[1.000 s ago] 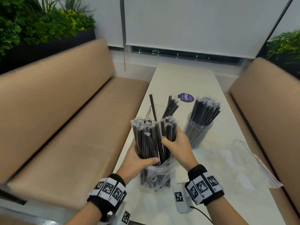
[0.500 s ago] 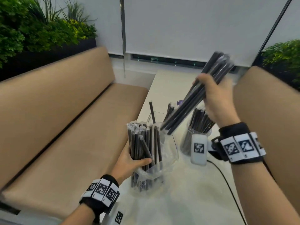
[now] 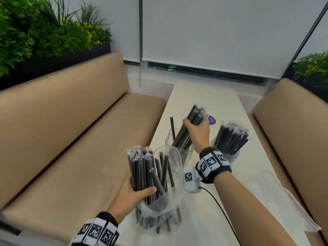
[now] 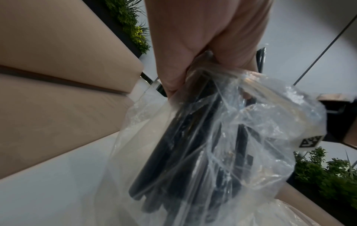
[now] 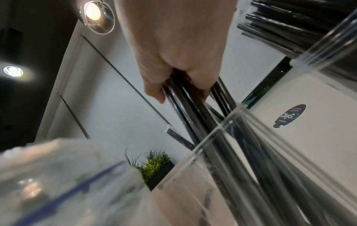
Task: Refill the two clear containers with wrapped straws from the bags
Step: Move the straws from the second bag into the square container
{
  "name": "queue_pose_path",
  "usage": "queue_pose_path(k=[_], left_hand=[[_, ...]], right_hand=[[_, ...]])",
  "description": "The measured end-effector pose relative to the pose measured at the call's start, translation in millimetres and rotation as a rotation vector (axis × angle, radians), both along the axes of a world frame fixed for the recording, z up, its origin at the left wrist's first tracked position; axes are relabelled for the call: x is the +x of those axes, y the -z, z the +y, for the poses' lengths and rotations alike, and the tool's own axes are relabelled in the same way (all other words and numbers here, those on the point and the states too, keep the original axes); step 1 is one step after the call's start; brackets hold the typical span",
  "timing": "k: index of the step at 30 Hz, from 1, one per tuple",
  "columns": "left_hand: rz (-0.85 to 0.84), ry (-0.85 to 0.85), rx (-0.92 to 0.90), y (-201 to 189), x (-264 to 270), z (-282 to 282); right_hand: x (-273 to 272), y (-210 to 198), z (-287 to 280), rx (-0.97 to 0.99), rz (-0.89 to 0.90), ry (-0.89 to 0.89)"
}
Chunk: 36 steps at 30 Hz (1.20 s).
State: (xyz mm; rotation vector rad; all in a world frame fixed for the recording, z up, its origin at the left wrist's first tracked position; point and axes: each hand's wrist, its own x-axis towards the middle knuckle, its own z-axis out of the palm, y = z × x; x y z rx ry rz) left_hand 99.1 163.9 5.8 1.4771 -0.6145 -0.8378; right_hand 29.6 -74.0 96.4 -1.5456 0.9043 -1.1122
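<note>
My left hand (image 3: pixel 132 194) grips a clear plastic bag (image 3: pixel 165 201) of black wrapped straws (image 3: pixel 142 167), held upright over the table's near end; the same bag (image 4: pixel 222 145) shows below the fingers (image 4: pixel 173 73) in the left wrist view. My right hand (image 3: pixel 197 132) holds a bundle of black straws (image 3: pixel 192 116), whose lower ends stand inside the left clear container (image 3: pixel 184 153). In the right wrist view the bundle (image 5: pixel 193 104) passes over the container rim (image 5: pixel 216 130). The right clear container (image 3: pixel 229 153) is packed with straws (image 3: pixel 230 137).
The narrow white table (image 3: pixel 204 96) runs between two tan benches (image 3: pixel 71 139) (image 3: pixel 292 121). An empty clear bag (image 3: pixel 284 196) lies on the table at the right. A purple round sticker (image 3: pixel 211 119) sits past the containers. A black cable (image 3: pixel 221 213) trails from my right wrist.
My right hand pulled a bundle of straws out of the bag, lifted it high, then brought it down into the left container. The left hand kept hold of the bag.
</note>
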Motion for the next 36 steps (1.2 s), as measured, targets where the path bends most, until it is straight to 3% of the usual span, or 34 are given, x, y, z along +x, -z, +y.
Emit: queue_pose_path(k=[7, 9, 11, 14, 16, 19, 21, 23, 26, 31, 36], left_hand=[[-0.037, 0.003, 0.014, 7, 5, -1], [-0.041, 0.026, 0.010, 4, 4, -4], [-0.039, 0.048, 0.006, 1, 3, -9], [-0.033, 0.069, 0.000, -3, 2, -17], [-0.040, 0.073, -0.003, -6, 0, -20], [-0.065, 0.067, 0.002, -9, -2, -22], [-0.068, 0.067, -0.002, -11, -6, -23], [-0.058, 0.077, -0.014, -14, -11, -23], [-0.046, 0.124, -0.008, -17, -18, -22], [-0.021, 0.266, -0.002, -21, -28, -20], [-0.019, 0.310, -0.056, -27, -35, -18]], right_hand=[[-10, -14, -14, -0.255, 0.033, -0.050], [-11, -26, -18, -0.427, 0.137, -0.060], [-9, -28, -20, -0.559, 0.350, -0.153], [-8, -18, -13, -0.590, 0.664, -0.292], [-19, -14, 2, -0.625, 0.592, -0.222], [-58, -14, 48, -0.445, 0.252, -0.083], [-84, -8, 87, -0.175, 0.131, -0.209], [-99, 14, 112, 0.022, 0.201, -0.371], [-105, 44, 121, 0.013, 0.414, -0.459], [-105, 57, 103, 0.086, 0.292, -0.558], [-102, 56, 101, 0.033, 0.284, -0.543]])
